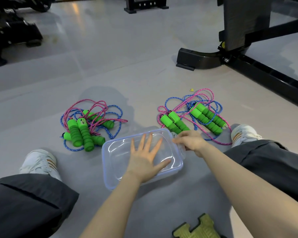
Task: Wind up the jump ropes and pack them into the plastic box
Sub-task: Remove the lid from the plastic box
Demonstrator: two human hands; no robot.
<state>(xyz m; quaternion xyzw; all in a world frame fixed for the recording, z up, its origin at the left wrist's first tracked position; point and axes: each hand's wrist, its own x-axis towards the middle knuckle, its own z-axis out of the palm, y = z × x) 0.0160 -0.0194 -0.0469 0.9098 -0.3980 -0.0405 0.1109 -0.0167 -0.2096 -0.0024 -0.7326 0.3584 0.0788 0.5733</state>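
A clear plastic box (pixel 108 169) with a bluish rim and its lid on lies on the grey floor between my legs. My left hand (pixel 144 157) presses flat on the lid, fingers spread. My right hand (pixel 191 141) grips the latch flap at the box's right end. Left of the box lies a tangled pile of jump ropes (pixel 86 127) with green foam handles and pink and blue cords. A second such pile (pixel 196 117) lies to the right, just beyond my right hand.
My two shoes (pixel 40 162) (pixel 243 134) and dark trouser legs flank the box. A black gym machine base (pixel 203 59) stands at the back right, more dark equipment (pixel 12 33) at the back left. A green foam mat piece (pixel 198 229) lies near the bottom edge.
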